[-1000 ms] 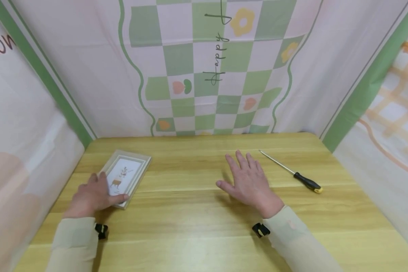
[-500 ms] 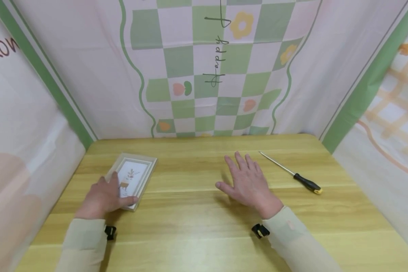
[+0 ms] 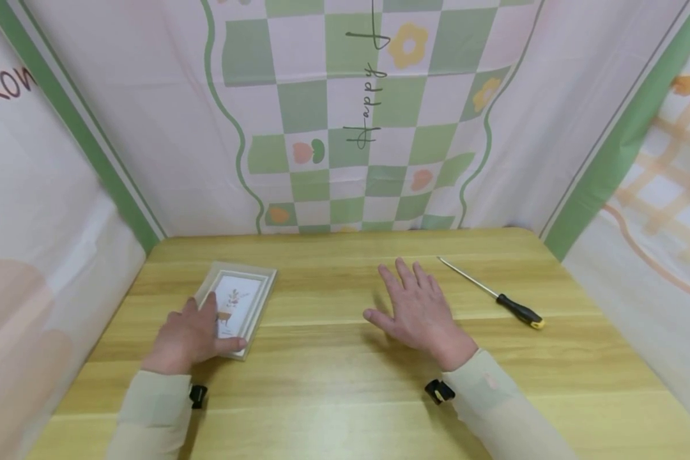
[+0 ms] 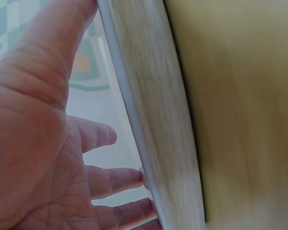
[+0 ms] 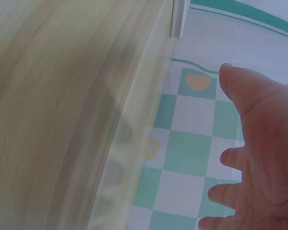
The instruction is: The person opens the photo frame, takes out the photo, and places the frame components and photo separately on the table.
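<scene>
"Picture frame [image 3: 241,306]: where is it lying?"

"On the left side of the table [image 3: 333,396], face up and a little askew, with a printed sprig above a brown shape inside its pale border."

"And the left hand [image 3: 190,337]?"

"Resting on it. The thumb stretches across the near end and the fingers spread over the left side. In the left wrist view, fingertips meet a pale edge."

"What does the right hand [image 3: 420,316] hold?"

"Nothing. It's palm down, fingers fanned and thumb out, well apart from the frame. I can't tell whether it touches the table."

"Anything near it?"

"A screwdriver [image 3: 505,301] just to its right, lying aslant: black handle with a yellow end towards the person, shaft pointing away. Beyond the table hangs a checkered cloth [image 3: 351,96] lettered 'Happy'."
</scene>
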`<state>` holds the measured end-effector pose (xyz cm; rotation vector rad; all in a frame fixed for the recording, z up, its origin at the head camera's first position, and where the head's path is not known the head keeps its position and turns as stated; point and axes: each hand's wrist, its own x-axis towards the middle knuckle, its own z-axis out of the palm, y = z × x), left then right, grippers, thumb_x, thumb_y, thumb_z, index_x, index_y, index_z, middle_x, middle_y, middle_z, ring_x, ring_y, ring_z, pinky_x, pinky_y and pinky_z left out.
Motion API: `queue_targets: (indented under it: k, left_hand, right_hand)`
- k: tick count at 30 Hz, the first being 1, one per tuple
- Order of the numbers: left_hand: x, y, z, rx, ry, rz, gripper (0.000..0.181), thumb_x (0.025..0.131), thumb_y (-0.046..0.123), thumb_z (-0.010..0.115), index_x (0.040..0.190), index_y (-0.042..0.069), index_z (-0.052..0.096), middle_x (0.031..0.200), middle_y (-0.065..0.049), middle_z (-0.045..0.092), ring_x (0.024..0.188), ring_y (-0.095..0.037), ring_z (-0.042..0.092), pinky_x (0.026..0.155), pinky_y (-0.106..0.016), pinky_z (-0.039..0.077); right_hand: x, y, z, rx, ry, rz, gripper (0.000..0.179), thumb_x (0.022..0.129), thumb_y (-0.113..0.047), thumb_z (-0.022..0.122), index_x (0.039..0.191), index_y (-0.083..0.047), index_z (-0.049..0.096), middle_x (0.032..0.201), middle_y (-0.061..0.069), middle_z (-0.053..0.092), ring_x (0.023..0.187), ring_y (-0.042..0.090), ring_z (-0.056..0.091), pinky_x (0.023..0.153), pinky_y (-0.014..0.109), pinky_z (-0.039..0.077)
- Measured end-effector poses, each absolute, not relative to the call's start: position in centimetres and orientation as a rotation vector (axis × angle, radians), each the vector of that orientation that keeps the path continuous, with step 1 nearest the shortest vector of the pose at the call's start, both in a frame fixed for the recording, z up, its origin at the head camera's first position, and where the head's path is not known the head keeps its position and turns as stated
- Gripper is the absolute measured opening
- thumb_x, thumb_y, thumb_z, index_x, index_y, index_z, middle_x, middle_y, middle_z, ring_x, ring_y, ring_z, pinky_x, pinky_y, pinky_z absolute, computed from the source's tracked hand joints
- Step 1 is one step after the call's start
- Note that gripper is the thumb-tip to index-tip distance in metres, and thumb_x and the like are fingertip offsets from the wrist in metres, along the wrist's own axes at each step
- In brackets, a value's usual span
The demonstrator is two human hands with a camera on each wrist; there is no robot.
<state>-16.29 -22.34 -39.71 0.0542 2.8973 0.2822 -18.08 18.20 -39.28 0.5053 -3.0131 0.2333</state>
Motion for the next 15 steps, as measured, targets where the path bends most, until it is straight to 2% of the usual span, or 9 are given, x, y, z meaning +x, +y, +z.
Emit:
queue_targets:
  k: [11, 15]
  left_hand:
    - [-15.9, -20.6, -39.7, 0.104, 2.916, 0.281, 0.132, 0.071, 0.076, 0.080, 0.158, -0.010, 0.029, 0.142, -0.050, 0.041, 0.113, -0.065, 0.054, 0.093, -0.072, 0.050]
    - [-15.7, -20.1, -39.6, 0.122, 2.921, 0.278, 0.132, 0.070, 0.076, 0.080, 0.158, -0.009, 0.030, 0.137, -0.046, 0.047, 0.108, -0.058, 0.057, 0.090, -0.068, 0.053]
  right_hand:
    - [-17.9, 18.3, -39.4, 0.518, -2.995, 0.248, 0.097, 0.095, -0.074, 0.054, 0.165, -0.013, 0.029, 0.170, 0.025, 0.022, 0.154, 0.055, 0.021, 0.121, 0.071, 0.023]
    - [-17.8, 18.3, -39.5, 0.525, -2.993, 0.243, 0.097, 0.095, -0.074, 0.055, 0.165, -0.013, 0.029, 0.170, 0.025, 0.022, 0.154, 0.055, 0.021, 0.121, 0.071, 0.023]
